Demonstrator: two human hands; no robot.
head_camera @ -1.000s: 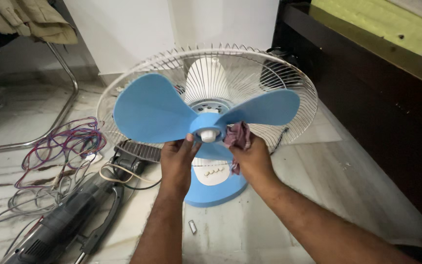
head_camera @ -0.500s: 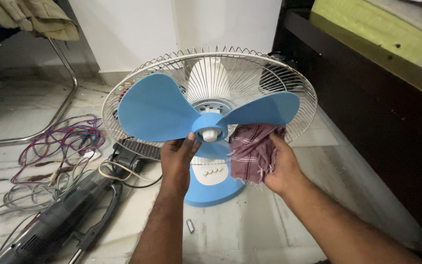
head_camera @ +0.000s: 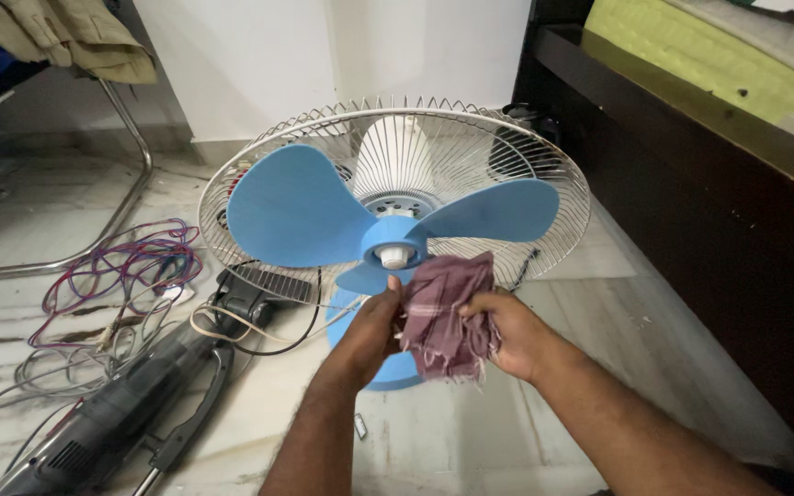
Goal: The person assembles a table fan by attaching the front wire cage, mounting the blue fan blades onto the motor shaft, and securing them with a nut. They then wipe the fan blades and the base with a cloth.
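**Marble floor, fan without its front guard**

Both hands pinch a soft maroon checked cloth (head_camera: pixel 445 317) just below the white hub (head_camera: pixel 395 256): left hand (head_camera: pixel 371 332) at its edge, right hand (head_camera: pixel 507 335) bunching it. Limp and light, it is probably best gripped by its folds. Behind, thin blue plastic blades (head_camera: pixel 300 209) likely flex; wire rear guard (head_camera: pixel 544 165), tangled cables (head_camera: pixel 112 285).

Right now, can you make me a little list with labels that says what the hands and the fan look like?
left hand: grips the left edge of the cloth, just below the fan hub
right hand: grips the right side of the cloth
cloth: maroon, checked, bunched between both hands
fan blades: blue, three, uncovered at the front
fan hub: blue with a white cap
rear grille: wire, behind the blades
fan base: blue, on the marble floor
wires: tangled, left of the fan
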